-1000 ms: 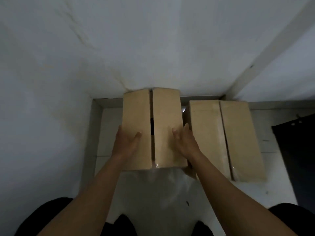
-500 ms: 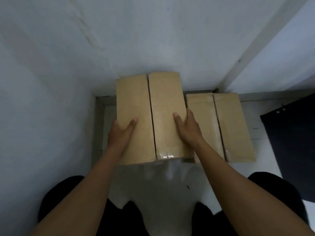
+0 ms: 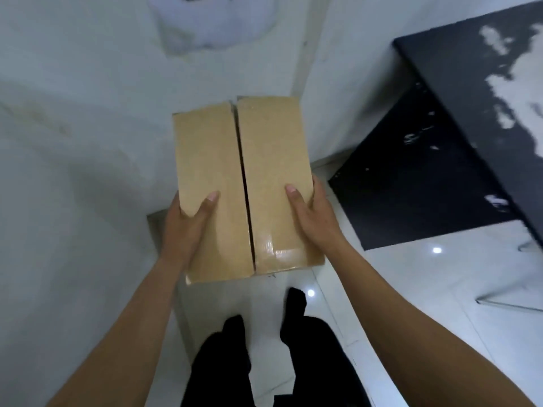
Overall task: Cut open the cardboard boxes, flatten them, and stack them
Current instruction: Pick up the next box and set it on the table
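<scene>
A person is holding a brown cardboard box [image 3: 264,171] up in the air, over the white floor [image 3: 411,274] and close to the white wall [image 3: 73,142]. The left hand [image 3: 185,227] is gripping the left side and the right hand [image 3: 314,218] is gripping the right side, with both thumbs lying on top. The two top flaps are lying shut with a dark gap between them. Shiny tape [image 3: 273,248] is sticking on the near end. A black bench [image 3: 458,92] is standing to the right.

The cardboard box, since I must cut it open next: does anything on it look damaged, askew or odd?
The cardboard box has top flaps that do not meet: a dark gap runs down the seam, and their far ends sit stepped. Wrinkled glossy tape covers the near right corner.
</scene>
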